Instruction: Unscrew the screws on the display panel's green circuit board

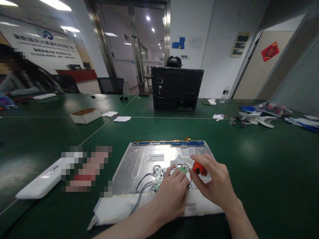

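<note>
A bare metal panel (139, 166), the back of a flat display, lay face down near the front edge of the green surface (261, 159), with a blue circuit strip (169, 143) along its far edge. Both hands worked at the middle of it. The left hand (171, 192) was curled, its fingertips pressed down beside a small green circuit board (159, 176) from which grey cables (143, 186) ran toward the panel's near edge. The right hand (214, 182) was closed around an orange-handled screwdriver (198, 168), whose tip pointed down at the board area; the tip itself was hidden behind the fingers.

Judging by how things lay, the outer cover was already off, as the metal back and board stood exposed, while the board and its cables were still in place on the panel, so the work on them looked unfinished. Whether any screws had come out could not be told.

A white casing piece (37, 182) lay near the left front edge. Farther back stood a black computer case (176, 88), a small cardboard box (86, 115) and a water bottle (225, 93). Another person's sleeve (20, 88) rested at the far left edge.
</note>
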A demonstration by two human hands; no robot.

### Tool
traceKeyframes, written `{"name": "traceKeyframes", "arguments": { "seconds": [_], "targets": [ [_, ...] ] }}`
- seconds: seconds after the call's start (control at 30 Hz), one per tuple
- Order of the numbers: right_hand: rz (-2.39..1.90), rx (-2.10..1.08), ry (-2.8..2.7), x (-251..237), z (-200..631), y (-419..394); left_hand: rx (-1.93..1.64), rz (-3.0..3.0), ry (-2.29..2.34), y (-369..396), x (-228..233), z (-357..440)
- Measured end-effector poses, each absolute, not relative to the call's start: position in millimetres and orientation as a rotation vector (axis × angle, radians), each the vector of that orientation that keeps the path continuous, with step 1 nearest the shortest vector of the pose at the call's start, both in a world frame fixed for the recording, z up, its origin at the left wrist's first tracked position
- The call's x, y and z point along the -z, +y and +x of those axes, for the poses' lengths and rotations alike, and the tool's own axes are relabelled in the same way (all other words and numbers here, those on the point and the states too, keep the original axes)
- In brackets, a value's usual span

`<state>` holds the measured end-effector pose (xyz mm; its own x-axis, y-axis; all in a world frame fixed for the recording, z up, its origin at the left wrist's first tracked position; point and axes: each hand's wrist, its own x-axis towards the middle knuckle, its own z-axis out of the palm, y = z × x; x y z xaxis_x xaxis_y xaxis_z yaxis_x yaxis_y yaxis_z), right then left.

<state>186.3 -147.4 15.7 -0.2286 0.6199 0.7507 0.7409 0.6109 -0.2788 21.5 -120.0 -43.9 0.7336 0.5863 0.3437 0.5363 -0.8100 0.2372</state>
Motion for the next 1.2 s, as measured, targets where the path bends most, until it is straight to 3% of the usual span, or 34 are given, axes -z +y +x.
{"name": "traceKeyframes", "arguments": {
  "seconds": [1.2],
  "targets": [
    [-1.049,0.074,-1.953,-18.8,185.0,-151.3,-0.584,2.821,0.921,-120.1,43.0,21.8]
  ]
}}
